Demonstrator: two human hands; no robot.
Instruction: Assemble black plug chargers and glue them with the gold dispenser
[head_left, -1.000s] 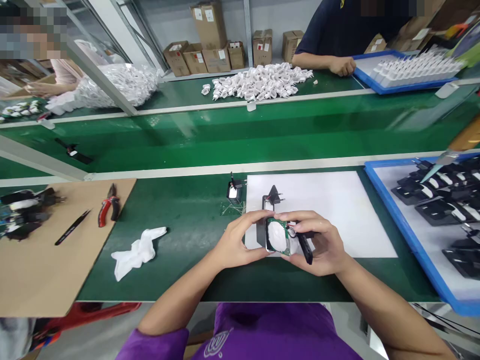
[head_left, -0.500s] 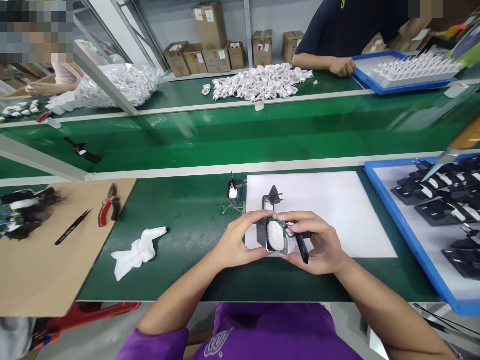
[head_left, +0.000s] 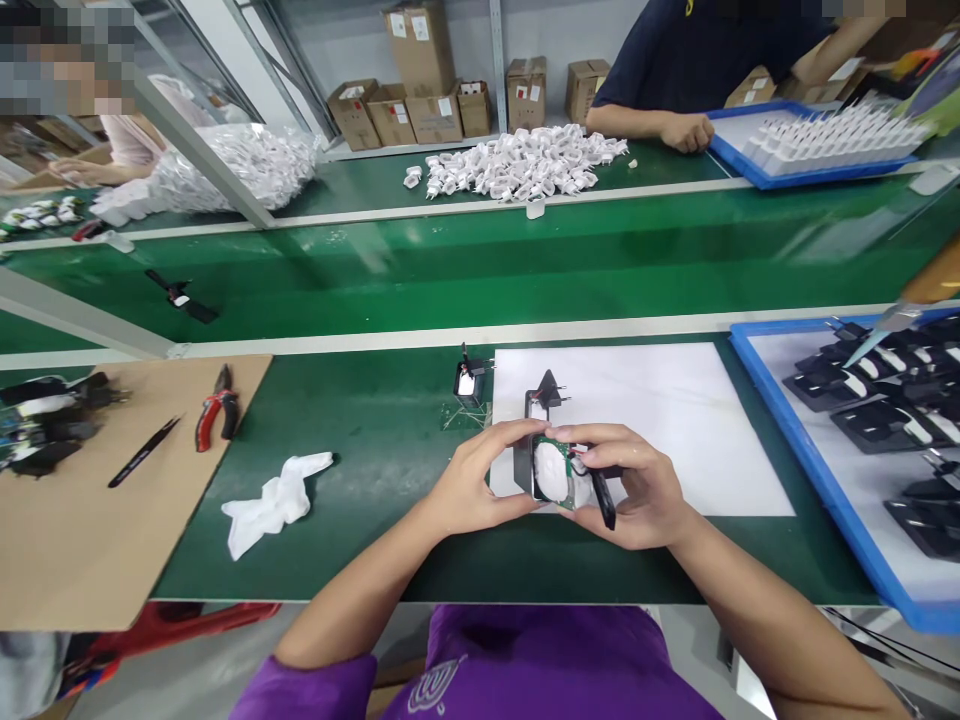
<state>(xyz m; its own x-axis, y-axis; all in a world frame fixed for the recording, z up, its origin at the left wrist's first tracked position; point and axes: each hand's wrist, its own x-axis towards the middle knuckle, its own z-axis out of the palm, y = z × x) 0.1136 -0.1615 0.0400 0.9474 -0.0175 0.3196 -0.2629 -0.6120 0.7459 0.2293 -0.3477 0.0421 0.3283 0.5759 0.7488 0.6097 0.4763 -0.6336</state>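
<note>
Over the front edge of a white sheet, my two hands face each other around an opened power adapter. My left hand pinches its black housing between thumb and fingers. Partly out of that housing sits a green circuit board covered by a white pad. My right hand is closed on the board's right side, where a short black piece and thin wires show. A black part with plug pins stands just behind the housing. Another opened adapter lies left of the sheet.
Pliers and black tweezers lie on cardboard at left, near a crumpled white cloth. At right, a blue-rimmed tray holds several black adapters. Behind runs a green belt; two co-workers sit beyond white parts.
On the green belt, a black part and a small white piece have shifted right. Beyond, a co-worker's raised arm has moved. My hands and the adapter look nearly still.
</note>
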